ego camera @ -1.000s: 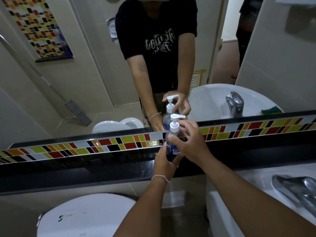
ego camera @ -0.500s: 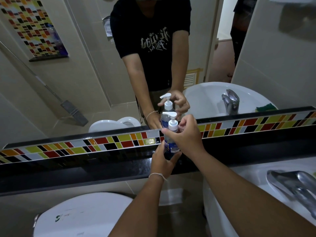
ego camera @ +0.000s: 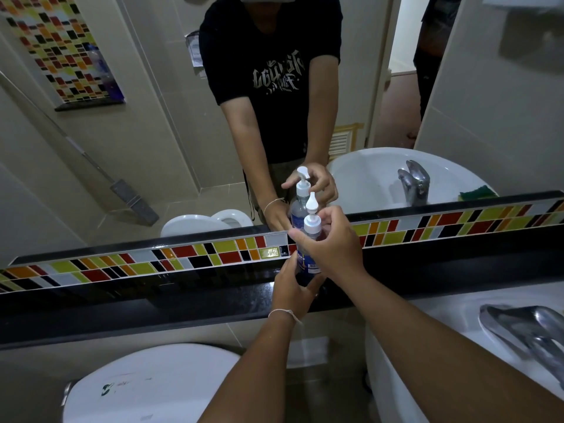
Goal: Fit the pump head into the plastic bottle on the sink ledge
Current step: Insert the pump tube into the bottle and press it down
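Note:
A clear plastic bottle [ego camera: 307,264] with a blue label stands upright on the black sink ledge [ego camera: 183,297] in front of the mirror. My left hand [ego camera: 291,291] wraps around its lower half from the front. The white pump head [ego camera: 312,219] sits in the bottle's neck, its nozzle pointing up and away from me. My right hand [ego camera: 331,242] grips the pump's collar from the right, fingers curled around it. The mirror [ego camera: 152,148] repeats the bottle, pump and both hands just behind.
A strip of coloured tiles [ego camera: 213,254] runs along the back of the ledge. A white toilet cistern lid [ego camera: 146,386] lies below left. The white basin [ego camera: 451,331] with a chrome tap [ego camera: 525,328] is at the lower right.
The pump's nozzle has turned from pointing left to pointing away from me, with my right hand twisting around the collar. My left hand and the bottle stay in place.

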### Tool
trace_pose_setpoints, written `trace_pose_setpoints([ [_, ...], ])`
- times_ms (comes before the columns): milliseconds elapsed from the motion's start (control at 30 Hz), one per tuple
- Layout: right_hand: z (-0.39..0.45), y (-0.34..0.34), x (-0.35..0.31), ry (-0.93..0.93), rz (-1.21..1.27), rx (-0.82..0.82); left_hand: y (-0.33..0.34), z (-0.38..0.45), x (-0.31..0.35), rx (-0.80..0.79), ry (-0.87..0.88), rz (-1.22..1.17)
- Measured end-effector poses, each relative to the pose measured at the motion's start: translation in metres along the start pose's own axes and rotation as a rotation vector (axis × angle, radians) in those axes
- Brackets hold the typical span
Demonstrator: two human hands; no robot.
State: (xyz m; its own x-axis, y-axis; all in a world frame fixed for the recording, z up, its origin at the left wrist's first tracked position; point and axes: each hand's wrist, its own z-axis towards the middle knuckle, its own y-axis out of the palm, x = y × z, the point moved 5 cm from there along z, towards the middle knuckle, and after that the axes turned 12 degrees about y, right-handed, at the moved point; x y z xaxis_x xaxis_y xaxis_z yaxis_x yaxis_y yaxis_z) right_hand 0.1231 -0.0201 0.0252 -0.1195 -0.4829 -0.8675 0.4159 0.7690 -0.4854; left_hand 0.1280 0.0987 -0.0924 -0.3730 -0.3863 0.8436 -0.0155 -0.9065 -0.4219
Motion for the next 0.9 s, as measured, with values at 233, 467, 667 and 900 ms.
trace_pose_setpoints([
  [233,-0.005,0.008,0.004,-0.064,0.027,-0.004,0.001,0.001,-0.003,-0.011,-0.007,0.063],
  [467,-0.010,0.006,0.007,0.030,0.168,0.066,0.001,0.001,-0.005,-0.011,0.012,0.045],
  [667,0.009,-0.002,0.008,-0.082,0.054,-0.298,0.001,0.001,-0.004,-0.026,0.017,0.002],
  [900,0.029,-0.020,-0.003,-0.172,-0.034,-0.676,-0.008,0.007,-0.009,-0.121,-0.037,-0.160],
])
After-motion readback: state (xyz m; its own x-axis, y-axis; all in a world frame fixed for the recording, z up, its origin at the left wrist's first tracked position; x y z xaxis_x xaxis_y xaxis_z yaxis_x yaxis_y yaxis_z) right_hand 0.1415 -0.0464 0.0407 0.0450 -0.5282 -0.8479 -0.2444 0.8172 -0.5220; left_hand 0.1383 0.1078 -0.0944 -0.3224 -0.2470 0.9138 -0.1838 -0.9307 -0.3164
